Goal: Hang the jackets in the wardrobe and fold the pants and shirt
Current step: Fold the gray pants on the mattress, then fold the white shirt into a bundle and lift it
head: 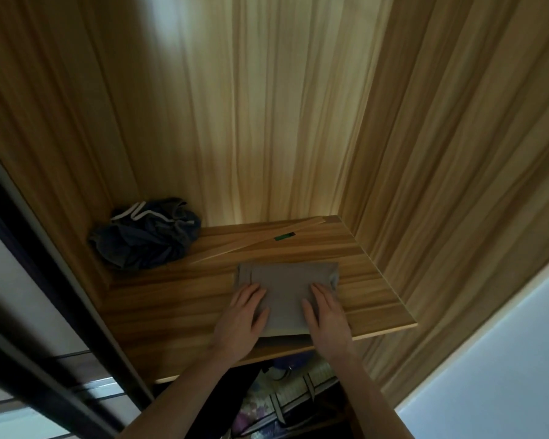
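**Now both hands flat on a folded garment in the wardrobe**

Inside the wooden wardrobe (298,106), a folded grey-brown garment (287,286) lies on the shelf (159,312), toward the front and right of the middle, its near edge reaching just past the shelf's front lip. Whether it is the shirt or the pants cannot be told from the folded shape.

The left hand (243,318) rests palm down on the garment's near-left corner, its fingers (251,294) extended and slightly spread, gripping nothing. The right hand (325,312) mirrors it on the near-right corner, fingers likewise stretched out flat on the cloth, with the thumb lying inward across the fabric. Both bare forearms come up from the bottom of the view.

At the back-left corner of the shelf sits a crumpled dark blue garment (146,236) with pale trim (unfolded, bunched into a heap), well apart from the folded piece. A small green object (284,237) lies near the back of the shelf, to the right, too small to identify. Below the shelf's front edge, between the arms, a patterned bag (286,397) with straps shows in the lower compartment. A dark door frame (29,312) runs diagonally along the left side.
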Motion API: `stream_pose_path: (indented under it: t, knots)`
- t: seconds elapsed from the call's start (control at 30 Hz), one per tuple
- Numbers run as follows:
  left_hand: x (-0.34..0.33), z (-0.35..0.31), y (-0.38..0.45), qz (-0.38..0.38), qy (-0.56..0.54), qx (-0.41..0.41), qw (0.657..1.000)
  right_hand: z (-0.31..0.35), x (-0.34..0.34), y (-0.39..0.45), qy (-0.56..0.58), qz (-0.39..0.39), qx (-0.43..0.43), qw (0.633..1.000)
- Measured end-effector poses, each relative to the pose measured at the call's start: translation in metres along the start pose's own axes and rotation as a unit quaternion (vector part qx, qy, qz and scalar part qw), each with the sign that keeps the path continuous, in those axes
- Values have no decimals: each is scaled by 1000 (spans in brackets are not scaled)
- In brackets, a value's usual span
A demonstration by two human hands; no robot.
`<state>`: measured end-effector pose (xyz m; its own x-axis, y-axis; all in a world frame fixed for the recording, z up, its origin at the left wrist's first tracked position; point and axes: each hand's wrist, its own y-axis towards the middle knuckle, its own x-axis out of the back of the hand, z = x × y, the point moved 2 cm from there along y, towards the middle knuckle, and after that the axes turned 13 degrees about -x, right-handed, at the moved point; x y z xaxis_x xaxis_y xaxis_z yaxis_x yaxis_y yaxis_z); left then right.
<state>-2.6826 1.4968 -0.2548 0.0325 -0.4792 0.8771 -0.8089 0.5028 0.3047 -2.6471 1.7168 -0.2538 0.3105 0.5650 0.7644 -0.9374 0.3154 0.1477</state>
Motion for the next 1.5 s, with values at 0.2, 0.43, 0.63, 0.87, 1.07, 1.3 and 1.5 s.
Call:
stream_pose_path:
  t: [0.2, 0.43, 0.63, 0.87, 1.07, 1.3, 1.5]
  knots:
    - [16, -7, 1, 16, -43, 10, 999, 2, 10, 2, 16, 34, -7, 999]
    - [53, -24, -12, -38, -15, -52, 998, 19, 35, -27, -78, -55, 27, 995]
    - [87, -34, -33, -53, 16, -137, 989, 59, 65, -92, -129, -146, -9, 981]
    - [101, -49, -64, -45, -53, -236, 969, 86, 91, -189, -135, -274, -99, 947]
    - [101, -86, -109, -23, -113, -304, 946, 100, 103, -278, -167, -304, -180, 921]
    - [115, -165, -158, -10, -166, -398, 902, 109, 139, -395, -194, -357, -289, 867]
    - [115, -254, -245, -9, -240, -495, 835, 119, 175, -532, -209, -426, -361, 803]
